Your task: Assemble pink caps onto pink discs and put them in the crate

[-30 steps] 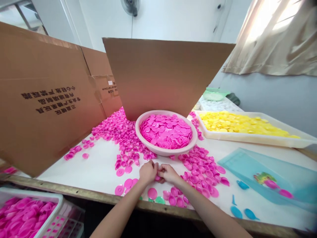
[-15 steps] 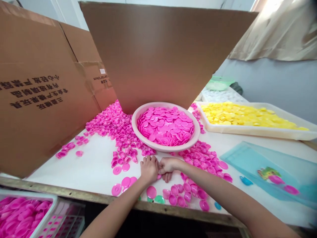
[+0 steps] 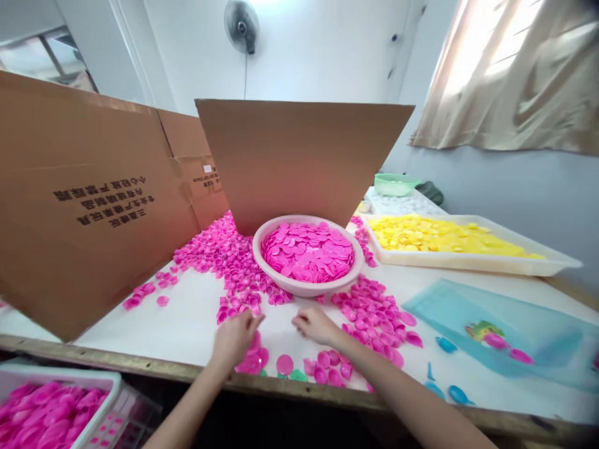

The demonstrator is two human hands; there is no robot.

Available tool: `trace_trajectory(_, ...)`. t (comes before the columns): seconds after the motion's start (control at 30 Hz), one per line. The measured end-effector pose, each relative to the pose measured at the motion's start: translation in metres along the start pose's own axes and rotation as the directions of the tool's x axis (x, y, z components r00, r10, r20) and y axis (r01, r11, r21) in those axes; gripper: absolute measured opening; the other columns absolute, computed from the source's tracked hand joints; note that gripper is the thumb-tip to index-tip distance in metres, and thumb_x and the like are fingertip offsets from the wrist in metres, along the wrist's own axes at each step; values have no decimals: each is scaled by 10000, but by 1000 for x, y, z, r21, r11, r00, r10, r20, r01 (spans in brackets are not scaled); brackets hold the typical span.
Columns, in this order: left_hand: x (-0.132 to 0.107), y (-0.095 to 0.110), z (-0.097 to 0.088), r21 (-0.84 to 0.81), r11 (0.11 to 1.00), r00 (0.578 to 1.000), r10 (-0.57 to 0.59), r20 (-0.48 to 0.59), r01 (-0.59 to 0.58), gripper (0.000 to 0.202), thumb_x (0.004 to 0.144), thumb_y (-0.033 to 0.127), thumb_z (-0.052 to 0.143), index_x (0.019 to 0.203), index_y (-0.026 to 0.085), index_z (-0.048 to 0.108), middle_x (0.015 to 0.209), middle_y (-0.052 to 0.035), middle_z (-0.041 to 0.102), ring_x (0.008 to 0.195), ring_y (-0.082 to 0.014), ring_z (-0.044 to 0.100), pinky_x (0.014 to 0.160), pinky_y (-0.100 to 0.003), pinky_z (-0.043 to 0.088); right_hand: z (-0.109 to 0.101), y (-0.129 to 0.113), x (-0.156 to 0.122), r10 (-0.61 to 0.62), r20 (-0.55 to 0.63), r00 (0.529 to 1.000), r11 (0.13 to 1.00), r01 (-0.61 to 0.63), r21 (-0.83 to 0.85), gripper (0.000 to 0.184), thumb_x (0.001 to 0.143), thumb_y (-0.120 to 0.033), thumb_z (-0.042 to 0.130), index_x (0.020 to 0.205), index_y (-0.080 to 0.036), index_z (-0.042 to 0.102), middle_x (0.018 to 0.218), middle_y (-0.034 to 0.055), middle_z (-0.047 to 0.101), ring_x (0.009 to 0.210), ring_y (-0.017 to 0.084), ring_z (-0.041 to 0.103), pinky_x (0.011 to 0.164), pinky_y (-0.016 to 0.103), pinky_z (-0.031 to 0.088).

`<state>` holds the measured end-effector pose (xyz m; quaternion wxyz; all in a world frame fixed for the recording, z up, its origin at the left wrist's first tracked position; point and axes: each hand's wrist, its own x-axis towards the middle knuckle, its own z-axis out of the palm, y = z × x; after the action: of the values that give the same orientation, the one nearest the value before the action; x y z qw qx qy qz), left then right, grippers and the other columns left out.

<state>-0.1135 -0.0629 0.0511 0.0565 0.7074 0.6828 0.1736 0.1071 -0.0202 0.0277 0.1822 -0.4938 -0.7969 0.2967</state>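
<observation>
Left hand: the left hand (image 3: 233,340) is low over the table, fingers reaching forward, just above a small heap of pink plastic caps (image 3: 253,358) at the near edge.
Right hand: the right hand (image 3: 316,325) rests palm-down on the tabletop, beside loose caps (image 3: 325,373).
Grip: the hands stand well apart. The right looks empty and loosely open; the left may or may not be pinching a cap, as its fingers hide that.
Surface: a white tabletop (image 3: 187,330) with a wooden front edge (image 3: 140,363), caps scattered across it.
Basin: a pale pink round basin (image 3: 262,274) sits mid-table, full of flat pink discs (image 3: 306,252).
Trays: a white tray (image 3: 468,265) holds yellow discs (image 3: 444,237); a translucent blue plastic sheet (image 3: 472,318) lies nearer; blue plastic spoons (image 3: 461,395) lie by it.
Crate: a white crate (image 3: 93,390) of pink pieces (image 3: 47,415) stands below the edge, left.
Cardboard: sheets of printed cardboard (image 3: 93,218) stand behind the basin and along the left.
Room: a wall fan (image 3: 241,26) hangs on a white wall (image 3: 318,50); a beige curtain (image 3: 496,81) covers the window on the right.
</observation>
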Motion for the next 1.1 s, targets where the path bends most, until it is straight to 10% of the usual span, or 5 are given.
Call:
trace_trajectory(0.17, -59, -135, -110, 381, 683, 782, -548, -297, 624, 515, 767, 609, 200, 760, 238, 557, 697, 2, 602, 651, -176, 531, 588, -256, 331, -20, 45, 0, -5, -330, 944, 826, -183, -534, 270, 790, -84, 376, 967, -120, 576, 883, 141, 620, 825, 208, 582, 710, 286, 435)
trace_trajectory(0.27, -83, -172, -134, 421, 469, 630, -575, -522, 777, 435, 791, 544, 227, 920, 286, 553, 948, 5, 603, 857, -248, 504, 704, -352, 341, -20, 71, 7, -107, -362, 926, 751, -163, -640, 321, 784, -55, 355, 1041, -125, 535, 981, 148, 586, 885, 206, 556, 738, 288, 428)
trace_trajectory(0.5, -33, -85, -27, 214, 966, 983, -117, -144, 146, 302, 791, 396, 394, 943, 208, 574, 944, -47, 593, 861, -179, 510, 760, -269, 349, -13, 47, 10, -19, -367, 930, 805, -204, -558, 302, 784, -119, 369, 1061, -94, 486, 943, 174, 565, 729, 207, 577, 585, 267, 421)
trace_trajectory(0.7, 11, -33, 42, 201, 973, 989, -88, -120, 111, 303, 809, 351, 373, 990, 175, 541, 986, -102, 542, 921, -224, 472, 743, -329, 347, -7, 9, -8, -156, -204, 966, 936, 79, -342, 312, 616, -67, 484, 919, -142, 496, 874, 67, 544, 801, 160, 516, 658, 217, 384)
trace_trajectory(1.1, 21, -42, 54, 93, 989, 989, -106, -101, 115, 383, 753, 410, 419, 1067, 201, 490, 1061, -90, 500, 993, -252, 426, 770, -354, 346, 8, 20, 9, -30, -250, 968, 994, 54, 91, 241, 718, -365, 516, 738, -137, 592, 735, 40, 598, 686, 149, 545, 622, 238, 400)
